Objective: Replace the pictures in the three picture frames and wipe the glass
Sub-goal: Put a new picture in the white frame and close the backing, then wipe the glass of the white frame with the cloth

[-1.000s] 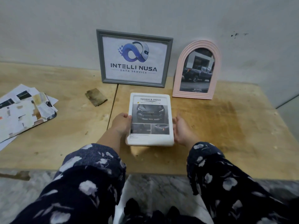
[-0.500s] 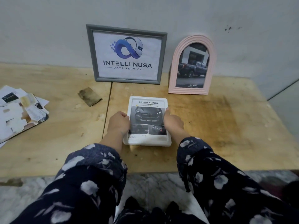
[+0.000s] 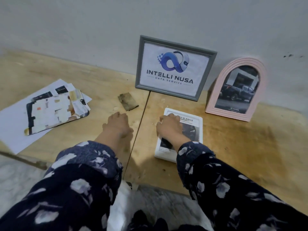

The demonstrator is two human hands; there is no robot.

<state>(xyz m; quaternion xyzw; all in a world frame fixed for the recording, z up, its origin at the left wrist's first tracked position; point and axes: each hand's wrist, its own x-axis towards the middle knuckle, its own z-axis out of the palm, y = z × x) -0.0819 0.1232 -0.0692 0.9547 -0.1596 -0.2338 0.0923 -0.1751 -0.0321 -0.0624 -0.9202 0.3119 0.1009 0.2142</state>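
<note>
A white picture frame (image 3: 196,129) with a car brochure page lies flat on the wooden table (image 3: 246,147). My right hand (image 3: 170,126) rests on its upper left part, fingers curled over the frame's left edge. My left hand (image 3: 118,125) is off the frame, held over the bare table to its left with fingers loosely apart and nothing in it. A brownish wiping cloth (image 3: 128,101) lies just beyond the left hand. A grey frame (image 3: 174,69) with a logo print and a pink arched frame (image 3: 236,90) with a truck photo lean against the wall.
A pile of cut-up pictures and brochures (image 3: 55,109) sits on a white sheet (image 3: 15,127) at the left of the table. The table's front edge runs just under my forearms. A seam (image 3: 141,117) splits the tabletop between my hands.
The white frame has been laid flat on the table. My left hand has let go of it and moved left toward the cloth. My view has swung left.
</note>
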